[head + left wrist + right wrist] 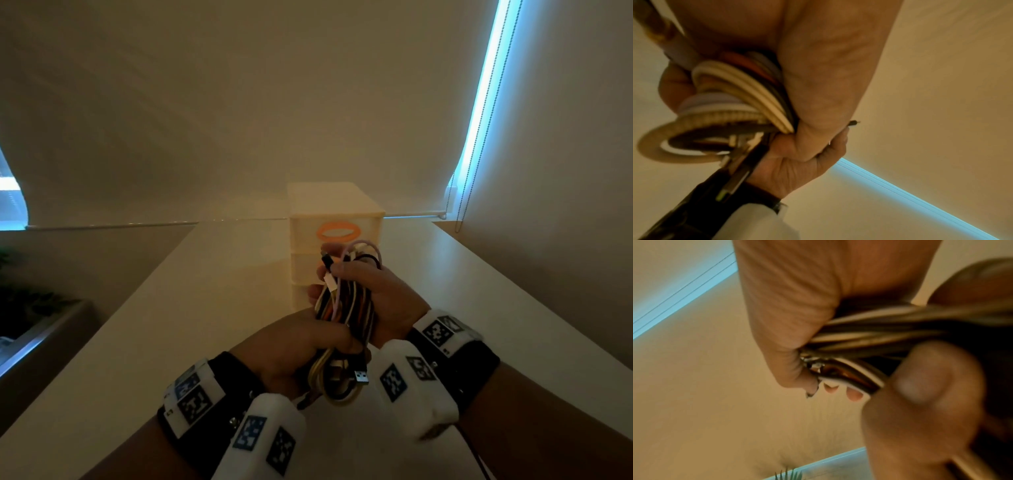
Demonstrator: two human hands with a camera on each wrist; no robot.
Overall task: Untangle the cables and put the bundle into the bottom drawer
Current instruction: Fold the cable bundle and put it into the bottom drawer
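Cables [346,310] of several colours (white, black, orange, pale pink, cream) are gathered into one folded bundle held in the air above the white table [171,308], in front of the small drawer unit [334,219]. They look light and limp, so the bundle will probably sag and splay wherever it is not clamped, and the smooth jackets could slide past one another. Loose loops spill out at both ends, and a USB plug [361,376] dangles from the near end, which may snag on a drawer edge. The middle of the bundle seems the best place to hold, with the stray ends tucked in. The right hand [376,294] has its fingers and thumb curled around the upper half, thumb pressing across the strands. The left hand [301,346] is wrapped around the lower half, just below the right, fingers closed over the cords. Behind them the drawer unit shows an orange oval handle [338,231] on its top drawer; the bottom drawer is hidden by the hands, so I cannot tell whether it is open.
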